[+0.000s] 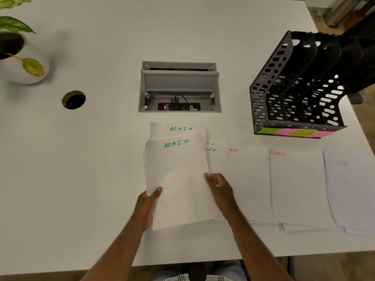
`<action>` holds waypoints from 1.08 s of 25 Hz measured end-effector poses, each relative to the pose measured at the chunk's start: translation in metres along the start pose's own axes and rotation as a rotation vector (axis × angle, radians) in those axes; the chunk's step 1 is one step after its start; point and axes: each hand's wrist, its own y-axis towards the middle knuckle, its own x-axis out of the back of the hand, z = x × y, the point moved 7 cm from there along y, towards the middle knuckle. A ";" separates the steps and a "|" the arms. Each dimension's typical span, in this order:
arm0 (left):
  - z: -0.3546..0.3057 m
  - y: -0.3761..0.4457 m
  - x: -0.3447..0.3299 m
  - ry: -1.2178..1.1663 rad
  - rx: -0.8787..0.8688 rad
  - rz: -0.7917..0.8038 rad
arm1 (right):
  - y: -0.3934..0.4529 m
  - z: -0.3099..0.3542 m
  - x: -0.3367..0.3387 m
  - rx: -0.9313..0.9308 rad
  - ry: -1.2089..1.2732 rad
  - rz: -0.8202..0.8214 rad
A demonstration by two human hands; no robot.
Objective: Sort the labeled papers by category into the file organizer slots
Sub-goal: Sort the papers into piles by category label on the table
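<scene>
Centrally, the white surface (91, 179) carries all items. The black file organizer (298, 88) stands at the far right, slots empty, with coloured labels along its front edge. Paper piles lie in a row near the front edge: HR pile (351, 191), SPORTS pile (298, 189), a pile ending "ANCE" (249, 183). The ADMIN stack (178, 179) is gripped by the left hand (147, 203), thumb on top. The right hand (220, 187) touches its right edge; grip state cannot be determined.

Green "ADMIN" heads two overlapping sheets (178, 159) left of the sheet reading "SPORTS" (298, 185) in orange; right of that sheet, a faint "HR" sheet (351, 185).
</scene>
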 end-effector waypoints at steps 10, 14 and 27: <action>0.000 0.000 -0.001 -0.005 0.027 -0.009 | 0.008 -0.009 0.006 0.053 -0.083 -0.059; -0.002 -0.004 -0.014 -0.060 0.027 0.029 | 0.003 -0.010 0.021 0.089 -0.105 -0.192; -0.006 -0.005 0.003 -0.200 -0.003 -0.008 | -0.013 -0.029 0.057 0.195 -0.403 -0.452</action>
